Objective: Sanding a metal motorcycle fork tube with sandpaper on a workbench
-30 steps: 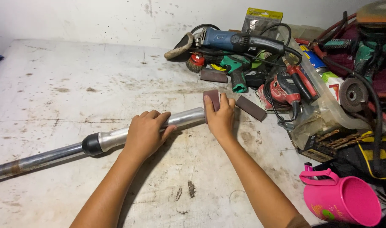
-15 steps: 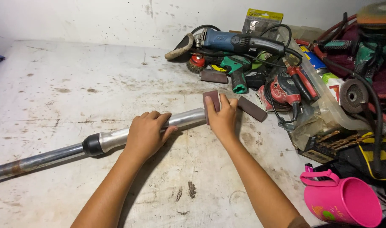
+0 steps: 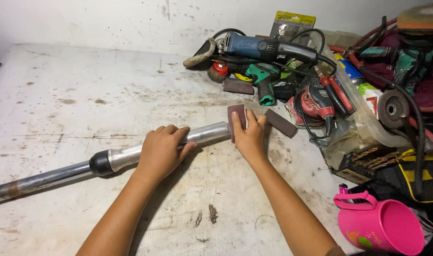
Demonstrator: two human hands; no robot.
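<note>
Metal tube lies diagonally across the white stained surface, dark thin end lower left, shiny thick end upper right, w/ a black collar between. Left hand sits on top of tube's shiny part, fingers curled over it, grip clamped on tube. Right hand is at tube's right end, pressing a brown sanding pad against it; grip closed on pad, thumb side toward tube. Second brown pad lies just right of tube's end, a third further up from it. Beyond tube's right end: pile of power tools, incl. blue angle grinder & red sander. Pink mug well below-right of tube, near surface edge.
</note>
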